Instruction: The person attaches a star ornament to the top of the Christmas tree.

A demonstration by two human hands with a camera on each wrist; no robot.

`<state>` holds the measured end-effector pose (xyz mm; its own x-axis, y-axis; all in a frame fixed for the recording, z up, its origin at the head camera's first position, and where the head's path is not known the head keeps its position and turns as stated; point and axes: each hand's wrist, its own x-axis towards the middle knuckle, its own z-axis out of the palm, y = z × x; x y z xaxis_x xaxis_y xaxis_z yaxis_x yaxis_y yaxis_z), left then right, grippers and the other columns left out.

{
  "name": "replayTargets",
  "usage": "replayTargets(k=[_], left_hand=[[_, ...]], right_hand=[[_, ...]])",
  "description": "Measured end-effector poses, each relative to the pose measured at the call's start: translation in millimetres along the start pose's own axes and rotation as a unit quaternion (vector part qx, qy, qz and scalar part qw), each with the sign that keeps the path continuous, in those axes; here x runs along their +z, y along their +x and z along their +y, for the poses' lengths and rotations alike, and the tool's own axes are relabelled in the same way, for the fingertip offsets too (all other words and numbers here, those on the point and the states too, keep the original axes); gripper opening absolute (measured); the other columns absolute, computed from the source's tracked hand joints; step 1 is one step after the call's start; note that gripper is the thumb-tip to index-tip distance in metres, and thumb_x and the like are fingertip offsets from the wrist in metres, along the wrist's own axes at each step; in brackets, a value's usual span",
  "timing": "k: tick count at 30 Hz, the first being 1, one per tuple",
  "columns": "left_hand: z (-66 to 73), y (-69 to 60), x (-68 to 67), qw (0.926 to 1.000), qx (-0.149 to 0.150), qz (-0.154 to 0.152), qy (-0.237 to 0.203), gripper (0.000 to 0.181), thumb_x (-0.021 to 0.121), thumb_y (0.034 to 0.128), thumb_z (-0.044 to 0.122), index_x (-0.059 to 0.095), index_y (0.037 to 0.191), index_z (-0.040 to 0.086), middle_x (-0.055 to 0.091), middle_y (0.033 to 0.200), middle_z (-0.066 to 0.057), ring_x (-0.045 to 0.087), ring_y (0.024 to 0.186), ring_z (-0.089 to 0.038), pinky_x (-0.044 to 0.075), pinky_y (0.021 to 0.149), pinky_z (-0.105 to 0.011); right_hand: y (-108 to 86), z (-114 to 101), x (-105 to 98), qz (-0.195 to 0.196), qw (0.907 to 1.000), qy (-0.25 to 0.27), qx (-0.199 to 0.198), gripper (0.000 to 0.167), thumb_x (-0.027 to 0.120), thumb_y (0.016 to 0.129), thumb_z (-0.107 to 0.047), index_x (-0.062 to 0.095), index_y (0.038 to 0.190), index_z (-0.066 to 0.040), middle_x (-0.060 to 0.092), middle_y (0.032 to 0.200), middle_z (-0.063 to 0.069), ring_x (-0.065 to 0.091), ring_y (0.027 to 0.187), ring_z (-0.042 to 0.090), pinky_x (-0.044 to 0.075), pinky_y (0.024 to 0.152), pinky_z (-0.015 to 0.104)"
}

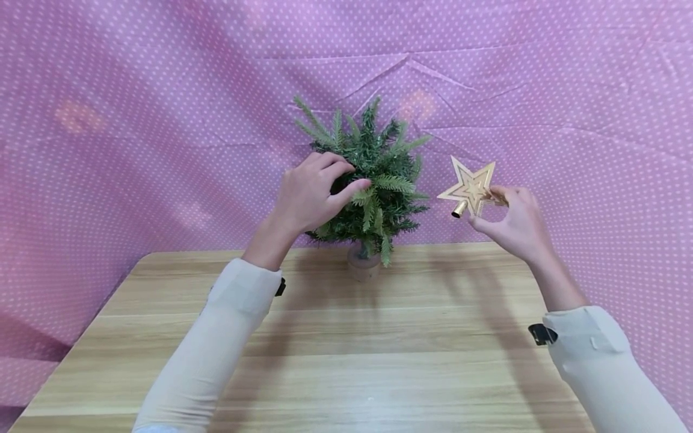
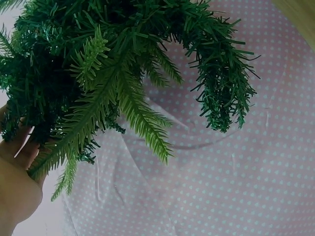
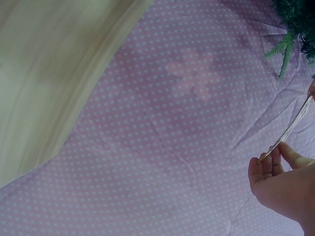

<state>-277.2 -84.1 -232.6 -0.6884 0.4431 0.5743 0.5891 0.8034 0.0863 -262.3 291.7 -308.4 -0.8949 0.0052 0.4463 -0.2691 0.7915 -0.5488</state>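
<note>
Through my head camera: a right hand [image 1: 514,225] pinches a gold star [image 1: 470,187] beside a small green tree [image 1: 392,180].
I see the tree upright near the wooden table's [image 1: 379,361] far edge, the star raised to its right, thumb and fingers closed on it. The left hand [image 1: 314,192] meets the branches, thumb and fingers parted; I cannot tell whether it grips any.
</note>
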Motion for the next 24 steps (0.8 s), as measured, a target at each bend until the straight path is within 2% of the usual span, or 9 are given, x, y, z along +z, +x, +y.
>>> replayTargets(k=[8,24], left_hand=[[0.4,0.3,-0.4,1.0000,0.003,0.003,0.003,0.058,0.051,0.0992,0.064,0.073,0.125,0.016,0.065,0.131,-0.003,0.058,0.121,-0.025,0.055,0.088,-0.051],[0.4,-1.0,0.7,0.9999,0.003,0.012,0.000,0.057,0.051,0.0986,0.064,0.074,0.122,0.017,0.066,0.129,-0.002,0.059,0.119,-0.025,0.054,0.089,-0.053]], right_hand=[[3.3,-10.3,0.2,0.013,0.9998,0.016,0.001,0.081,0.084,0.082,-0.040,0.052,0.140,0.006,0.047,0.131,0.027,0.041,0.121,0.045,0.035,0.096,0.061],[6.3,-30.7,3.7,0.035,0.9991,0.024,-0.006,0.079,0.084,0.081,-0.037,0.053,0.141,0.002,0.047,0.133,0.023,0.043,0.120,0.038,0.038,0.099,0.060]])
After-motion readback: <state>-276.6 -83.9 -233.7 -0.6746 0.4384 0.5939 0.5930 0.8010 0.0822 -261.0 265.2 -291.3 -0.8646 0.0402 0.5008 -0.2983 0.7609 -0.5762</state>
